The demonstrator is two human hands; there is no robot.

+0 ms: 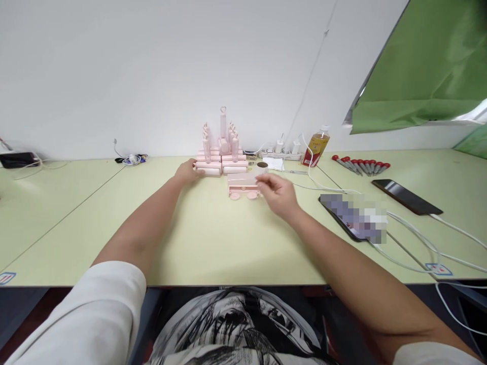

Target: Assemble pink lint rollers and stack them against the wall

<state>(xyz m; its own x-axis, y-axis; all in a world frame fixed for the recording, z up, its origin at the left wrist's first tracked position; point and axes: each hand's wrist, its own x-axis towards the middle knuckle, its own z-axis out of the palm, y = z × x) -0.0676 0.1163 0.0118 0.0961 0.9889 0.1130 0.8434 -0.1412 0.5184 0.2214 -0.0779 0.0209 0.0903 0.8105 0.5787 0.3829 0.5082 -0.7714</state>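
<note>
Near the far side of the table, my left hand [186, 172] has its fingers and thumb about the left end of a long pink case [208, 172] in the front row of a stack. To its right, an opened pink case [243, 188] with a pale lid raised and two round pieces at its front lies on the table. My right hand [279, 193] pinches the right end of this opened case, hiding that corner. Behind, several slim pink tubes [223, 124] stand upright on and among the stacked cases.
A roll of tape [262, 167], a power strip [279, 153] with chargers and a drink bottle [317, 147] are along the wall. Red-capped markers [361, 165], a dark phone [407, 196], a lit phone [352, 219] and white cables lie right. Another phone [19, 159] is far left.
</note>
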